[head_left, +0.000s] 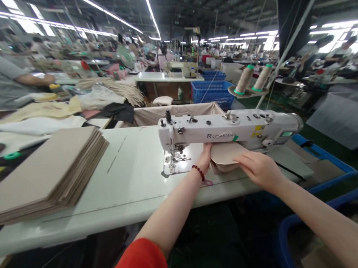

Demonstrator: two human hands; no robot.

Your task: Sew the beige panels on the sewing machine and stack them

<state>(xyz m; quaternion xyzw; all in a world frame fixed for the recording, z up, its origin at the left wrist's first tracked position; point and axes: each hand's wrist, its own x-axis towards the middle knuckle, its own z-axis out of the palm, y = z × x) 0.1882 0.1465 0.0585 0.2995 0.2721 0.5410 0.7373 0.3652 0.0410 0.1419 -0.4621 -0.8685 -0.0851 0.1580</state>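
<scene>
A beige fabric piece with a rounded edge lies under the arm of the white sewing machine, to the right of the needle area. My right hand pinches its right edge between thumb and fingers. At its left side is my left hand, with a red bead bracelet on the wrist; its fingertips are hidden behind the fabric and under the machine arm. No fabric lies beneath the presser foot.
A tall stack of beige panels stands on the table's left. Two thread cones rise behind the machine. Blue crates are farther back, and a blue bin is at the lower right. A person in grey works at the left.
</scene>
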